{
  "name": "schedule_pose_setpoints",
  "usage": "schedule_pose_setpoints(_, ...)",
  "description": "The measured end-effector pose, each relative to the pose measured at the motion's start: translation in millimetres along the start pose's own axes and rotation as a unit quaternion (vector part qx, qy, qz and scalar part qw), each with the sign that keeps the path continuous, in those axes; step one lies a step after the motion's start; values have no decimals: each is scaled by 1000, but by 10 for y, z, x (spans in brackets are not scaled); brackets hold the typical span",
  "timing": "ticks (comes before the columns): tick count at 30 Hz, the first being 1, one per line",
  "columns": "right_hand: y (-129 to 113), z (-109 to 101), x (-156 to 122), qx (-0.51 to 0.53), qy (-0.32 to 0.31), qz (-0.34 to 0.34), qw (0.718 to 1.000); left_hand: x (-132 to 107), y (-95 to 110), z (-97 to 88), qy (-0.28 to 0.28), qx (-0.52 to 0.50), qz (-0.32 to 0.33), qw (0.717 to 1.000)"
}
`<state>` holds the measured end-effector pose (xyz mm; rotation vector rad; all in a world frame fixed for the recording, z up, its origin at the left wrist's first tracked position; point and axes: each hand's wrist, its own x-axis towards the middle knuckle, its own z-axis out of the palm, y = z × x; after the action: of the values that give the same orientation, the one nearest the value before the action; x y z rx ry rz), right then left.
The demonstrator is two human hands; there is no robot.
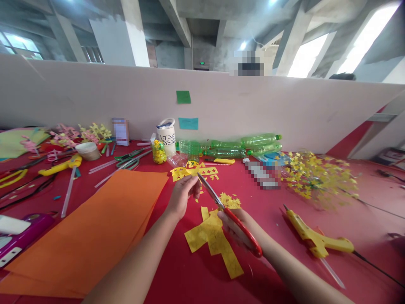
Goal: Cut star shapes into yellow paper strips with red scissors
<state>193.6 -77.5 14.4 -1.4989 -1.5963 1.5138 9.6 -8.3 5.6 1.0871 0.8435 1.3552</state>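
Red-handled scissors (238, 226) are in my right hand (238, 223), whose fingers are wrapped round the handles. Their blades point up and left to the fingertips of my left hand (183, 194). That hand is pinched on a small piece of yellow sheet, mostly hidden by the fingers and the scraps behind. Below, between my forearms, lie several uncut yellow pieces (218, 240) with faint drawn lines. A pile of cut yellow stars (230, 201) sits just beyond my right hand. Further back are yellow offcuts (209, 171) with star-shaped holes.
Orange sheets (95, 228) cover the left side. A yellow glue gun (316, 236) lies at right, its cord running off. Green plastic bottles (224, 152), a white cup (166, 137) and a yellow cutter (224, 161) line the back. Star sprays (316, 175) stand at right.
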Motion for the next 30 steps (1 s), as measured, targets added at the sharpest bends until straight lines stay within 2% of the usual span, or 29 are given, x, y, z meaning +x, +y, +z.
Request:
schedule_pose_setpoints(4, -29, -1, 1, -5, 1, 8, 1000, 29, 10, -28, 42, -17, 18, 999)
schedule_pose_setpoints(8, -38, -6, 11, -18, 1, 21, 1000, 38, 6, -52, 36, -17, 29, 999)
schedule_pose_setpoints(13, 3, -18, 19, -24, -9, 14, 1000, 70, -11, -91, 65, 2, 41, 997)
schedule_pose_setpoints(19, 48, -34, 6, -28, -29, -24, 999, 83, -7, -111, 73, 5, 48, 996)
schedule_pose_setpoints(30, 15, -58, -12, -55, -38, -45, 997, 58, 3, -117, 83, 69, 87, 990)
